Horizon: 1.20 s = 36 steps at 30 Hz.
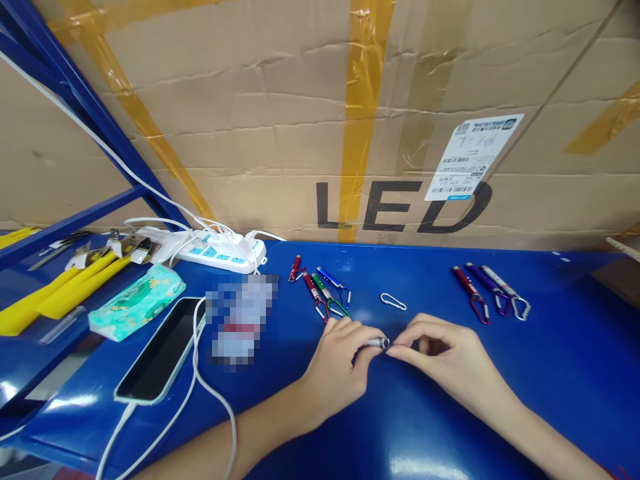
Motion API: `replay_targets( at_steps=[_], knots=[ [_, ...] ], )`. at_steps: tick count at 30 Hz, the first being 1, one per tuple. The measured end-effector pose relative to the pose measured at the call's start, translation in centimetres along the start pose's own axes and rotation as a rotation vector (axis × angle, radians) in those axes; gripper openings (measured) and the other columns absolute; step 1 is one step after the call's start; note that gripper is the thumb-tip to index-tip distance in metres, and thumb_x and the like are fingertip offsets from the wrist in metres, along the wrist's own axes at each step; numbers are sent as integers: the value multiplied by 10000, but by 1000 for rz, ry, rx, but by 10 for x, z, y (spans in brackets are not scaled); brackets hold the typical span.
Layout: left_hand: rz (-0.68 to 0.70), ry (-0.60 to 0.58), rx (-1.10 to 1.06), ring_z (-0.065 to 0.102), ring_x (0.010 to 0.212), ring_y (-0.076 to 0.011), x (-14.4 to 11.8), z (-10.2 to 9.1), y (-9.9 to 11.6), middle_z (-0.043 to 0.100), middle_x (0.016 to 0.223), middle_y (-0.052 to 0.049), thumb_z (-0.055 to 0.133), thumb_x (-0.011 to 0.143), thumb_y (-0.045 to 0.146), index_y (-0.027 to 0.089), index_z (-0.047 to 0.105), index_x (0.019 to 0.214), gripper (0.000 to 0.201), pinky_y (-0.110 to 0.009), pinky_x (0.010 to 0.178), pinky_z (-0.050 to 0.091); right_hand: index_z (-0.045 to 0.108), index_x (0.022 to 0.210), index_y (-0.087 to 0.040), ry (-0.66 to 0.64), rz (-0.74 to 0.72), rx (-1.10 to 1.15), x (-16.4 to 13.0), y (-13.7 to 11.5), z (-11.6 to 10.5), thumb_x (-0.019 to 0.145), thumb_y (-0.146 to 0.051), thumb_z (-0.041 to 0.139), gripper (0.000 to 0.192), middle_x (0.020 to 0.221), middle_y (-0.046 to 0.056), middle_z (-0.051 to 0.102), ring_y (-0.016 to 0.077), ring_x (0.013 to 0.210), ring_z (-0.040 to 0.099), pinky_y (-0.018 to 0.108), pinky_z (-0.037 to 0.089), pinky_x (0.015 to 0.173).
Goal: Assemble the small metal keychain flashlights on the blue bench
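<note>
Both forearms are reaching in from the bottom edge and converging toward the middle, wrists lying low. The left hand (336, 363) is curling palm-down, its thumb and forefingers pinching closed at the tips and pointing right. The right hand (440, 353) is facing it with knuckles raised, fingers bending inward, and its thumb and index fingertip are pinching together, nearly touching the left hand's fingertips.
</note>
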<state>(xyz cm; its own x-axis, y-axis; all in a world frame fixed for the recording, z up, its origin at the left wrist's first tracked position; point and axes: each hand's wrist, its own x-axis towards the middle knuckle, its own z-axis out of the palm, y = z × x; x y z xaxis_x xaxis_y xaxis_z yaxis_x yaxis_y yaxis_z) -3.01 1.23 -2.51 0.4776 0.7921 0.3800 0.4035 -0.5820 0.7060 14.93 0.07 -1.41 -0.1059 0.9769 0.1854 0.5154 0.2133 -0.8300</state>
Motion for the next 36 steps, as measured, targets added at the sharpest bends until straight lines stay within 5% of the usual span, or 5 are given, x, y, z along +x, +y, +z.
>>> replay_targets(
  at_steps=[4,14,36],
  knots=[
    [-20,4,-12,497,751,-119,1,-3,0,620,817,29,475,864,119,182,586,861,127,-282,707,302,688,760,-187,59,-161,-29,-3,1,0,711,-393,684,213,717,34,574,68,472,413,215,370,460],
    [27,-98,21,473,737,-128,1,-1,-3,597,786,9,452,880,126,167,578,894,133,-273,699,307,709,737,-214,-14,-169,-84,-2,1,-4,752,-352,655,149,734,23,602,76,528,499,205,403,495],
    [136,-109,55,448,690,-132,-1,0,-11,625,791,-10,402,912,143,191,597,1056,248,-280,663,314,692,644,-166,-78,2,46,2,6,4,718,-389,656,237,597,32,533,78,468,401,209,330,435]
  ],
)
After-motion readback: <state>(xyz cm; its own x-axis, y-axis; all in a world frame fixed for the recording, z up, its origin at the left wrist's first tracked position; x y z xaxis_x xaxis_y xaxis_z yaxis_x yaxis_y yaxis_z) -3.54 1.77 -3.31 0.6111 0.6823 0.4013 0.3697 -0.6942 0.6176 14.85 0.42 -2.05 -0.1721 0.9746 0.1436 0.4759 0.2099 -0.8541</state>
